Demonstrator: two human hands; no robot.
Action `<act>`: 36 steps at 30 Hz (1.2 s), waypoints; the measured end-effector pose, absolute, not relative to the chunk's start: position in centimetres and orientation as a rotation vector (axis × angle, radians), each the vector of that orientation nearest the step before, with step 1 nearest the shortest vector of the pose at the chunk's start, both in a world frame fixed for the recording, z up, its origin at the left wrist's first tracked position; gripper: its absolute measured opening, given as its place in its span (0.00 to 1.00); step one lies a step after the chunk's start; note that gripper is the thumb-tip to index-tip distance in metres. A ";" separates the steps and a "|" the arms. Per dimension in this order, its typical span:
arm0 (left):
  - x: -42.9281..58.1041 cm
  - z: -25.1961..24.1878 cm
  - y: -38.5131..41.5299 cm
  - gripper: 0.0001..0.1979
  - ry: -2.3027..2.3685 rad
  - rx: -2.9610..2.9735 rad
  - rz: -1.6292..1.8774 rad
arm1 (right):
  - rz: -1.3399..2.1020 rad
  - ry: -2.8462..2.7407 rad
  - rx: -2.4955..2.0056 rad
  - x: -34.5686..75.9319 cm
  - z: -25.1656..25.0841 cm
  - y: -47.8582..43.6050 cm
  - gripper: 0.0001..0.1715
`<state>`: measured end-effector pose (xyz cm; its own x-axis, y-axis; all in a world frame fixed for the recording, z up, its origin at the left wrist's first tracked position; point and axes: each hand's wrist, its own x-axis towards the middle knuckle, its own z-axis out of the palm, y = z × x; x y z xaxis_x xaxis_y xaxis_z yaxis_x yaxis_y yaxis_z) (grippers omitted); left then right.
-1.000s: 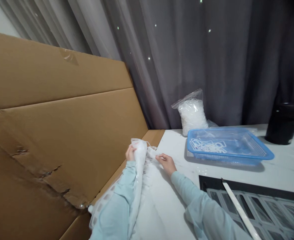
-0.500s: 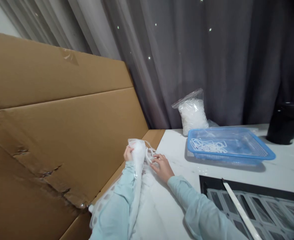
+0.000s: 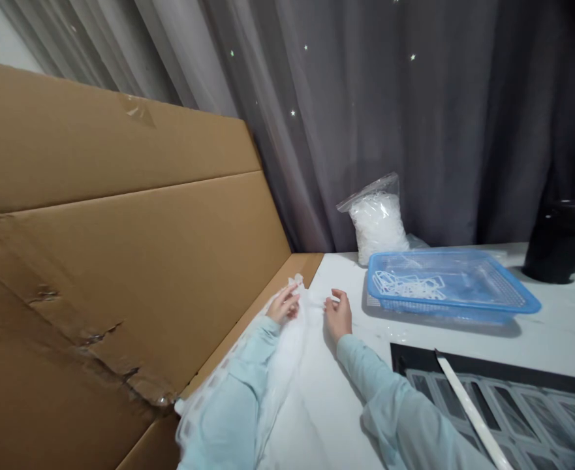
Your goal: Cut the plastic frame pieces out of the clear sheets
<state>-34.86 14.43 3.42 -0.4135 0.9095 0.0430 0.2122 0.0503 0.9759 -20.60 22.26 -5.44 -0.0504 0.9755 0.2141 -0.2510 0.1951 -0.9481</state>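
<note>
A long white plastic bag of white pieces (image 3: pixel 287 356) lies along the table beside the cardboard. My left hand (image 3: pixel 283 304) rests on its far end with fingers curled, pinching the bag's edge. My right hand (image 3: pixel 339 315) lies just to the right on the white table (image 3: pixel 356 287), thumb and forefinger pinched on a small bit of the white material. Both sleeves are pale blue.
A big cardboard sheet (image 3: pixel 121 248) leans along the left. A blue mesh basket (image 3: pixel 451 284) with white plastic pieces stands at the back right, a clear bag of white bits (image 3: pixel 378 222) behind it. A black cup (image 3: pixel 556 238) stands far right. A dark gridded panel (image 3: pixel 502 405) with a white strip lies near right.
The bunched bag end that my left hand held up has come down flat onto the table. Both hands have moved forward and apart, toward the far end of the bag.
</note>
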 end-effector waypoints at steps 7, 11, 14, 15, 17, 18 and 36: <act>-35.6 4.9 13.1 0.18 1.710 1.240 1.504 | 1.125 -1.150 -0.866 -20.6 -5.6 22.2 0.15; -36.1 5.3 13.2 0.21 1.813 1.313 1.630 | 1.055 -1.159 -0.879 -20.3 -5.5 22.3 0.16; -35.8 4.7 13.8 0.23 2.026 1.378 1.569 | 0.986 -1.181 -0.872 -19.8 -5.3 22.5 0.17; -35.6 4.3 14.0 0.22 2.117 1.401 1.496 | 0.965 -1.195 -0.867 -19.6 -5.2 22.6 0.17; -35.1 3.6 14.4 0.21 2.290 1.442 1.268 | 0.930 -1.242 -0.853 -19.4 -4.9 22.5 0.19; -34.8 3.2 14.5 0.21 2.359 1.461 1.131 | 0.916 -1.280 -0.841 -19.3 -4.7 22.4 0.20; -30.9 2.4 13.8 0.26 2.469 1.995 -0.068 | 0.715 -2.235 -0.728 -18.6 -1.9 18.2 0.30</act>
<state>-30.86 13.80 2.44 -0.2101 0.9777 -0.0014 0.9763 0.2097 -0.0538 -18.64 18.21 -1.90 -0.6188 0.6626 0.4219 0.2944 0.6936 -0.6575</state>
